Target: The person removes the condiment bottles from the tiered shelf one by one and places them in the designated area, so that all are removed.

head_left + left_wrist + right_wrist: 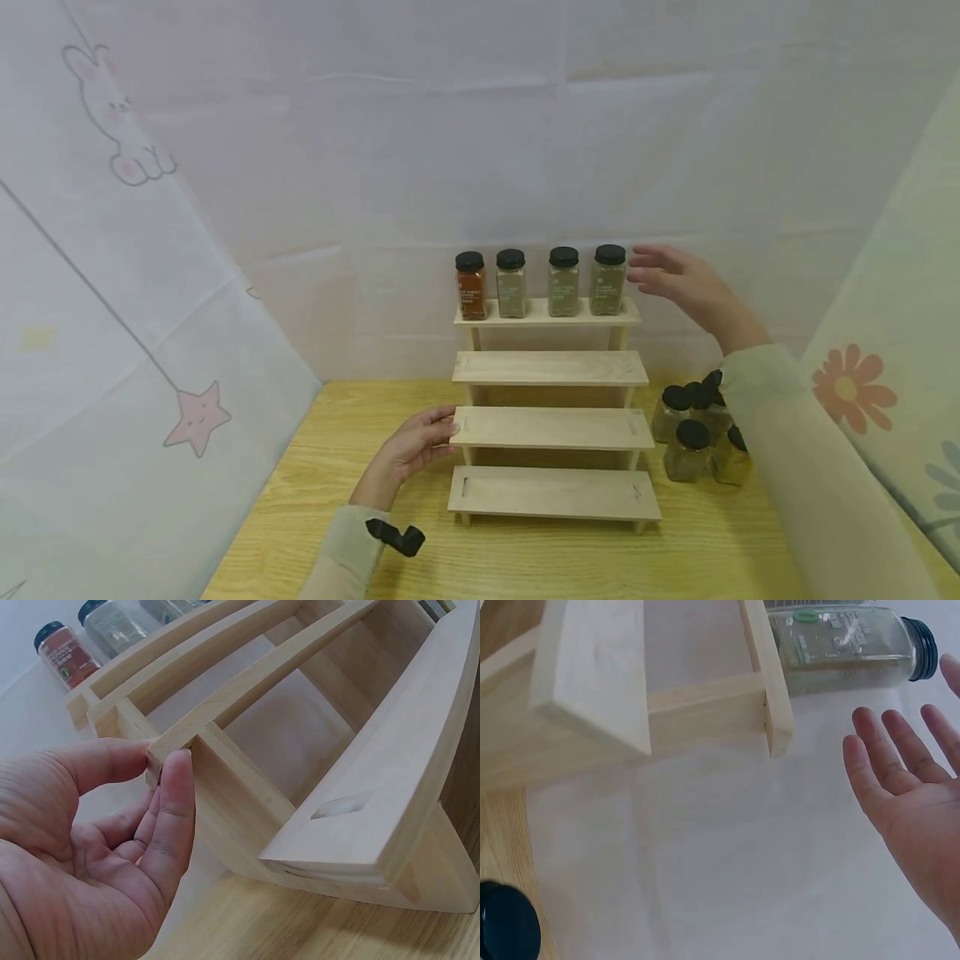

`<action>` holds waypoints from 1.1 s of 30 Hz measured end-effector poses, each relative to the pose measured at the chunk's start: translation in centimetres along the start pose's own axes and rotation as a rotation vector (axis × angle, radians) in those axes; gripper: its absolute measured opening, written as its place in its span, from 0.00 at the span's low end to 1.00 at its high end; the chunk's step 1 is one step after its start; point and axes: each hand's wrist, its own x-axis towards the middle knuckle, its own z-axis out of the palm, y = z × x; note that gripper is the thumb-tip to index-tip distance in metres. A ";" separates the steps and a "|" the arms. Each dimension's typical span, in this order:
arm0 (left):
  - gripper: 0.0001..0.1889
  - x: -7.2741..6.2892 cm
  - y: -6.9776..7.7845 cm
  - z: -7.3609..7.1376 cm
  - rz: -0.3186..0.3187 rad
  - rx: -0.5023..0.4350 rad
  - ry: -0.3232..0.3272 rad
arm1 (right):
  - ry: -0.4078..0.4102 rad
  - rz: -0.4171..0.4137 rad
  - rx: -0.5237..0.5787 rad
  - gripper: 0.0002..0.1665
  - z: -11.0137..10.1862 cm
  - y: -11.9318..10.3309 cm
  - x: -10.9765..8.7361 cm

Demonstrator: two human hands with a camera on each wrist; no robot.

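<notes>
A light wooden stepped rack (551, 367) stands on the table, with several spice jars in a row on its top step. The leftmost jar (471, 292) holds red-orange powder; the others look pale greenish. My left hand (412, 446) pinches the left end of the second step from the bottom, thumb and fingers (174, 802) at the board's corner. Beside the rightmost jar (607, 283), my right hand (678, 283) is raised with its fingers loosely extended. The right wrist view shows a gap between those fingers (877, 750) and this clear, dark-lidded jar (847, 649).
Several more dark-lidded jars (686, 450) cluster on the wooden table (337, 467) to the right of the rack, partly behind my right sleeve. A pale cloth backdrop (375, 167) hangs close behind the rack, with printed side panels left and right.
</notes>
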 end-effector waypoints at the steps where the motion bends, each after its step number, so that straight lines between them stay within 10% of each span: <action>1: 0.38 0.0 0.0 0.0 0.002 0.003 0.002 | 0.007 0.003 0.009 0.39 0.2 -0.1 0.2; 33: 0.37 -0.2 -0.1 0.1 0.005 0.036 0.025 | 0.029 0.048 0.158 0.41 3.2 -0.5 3.3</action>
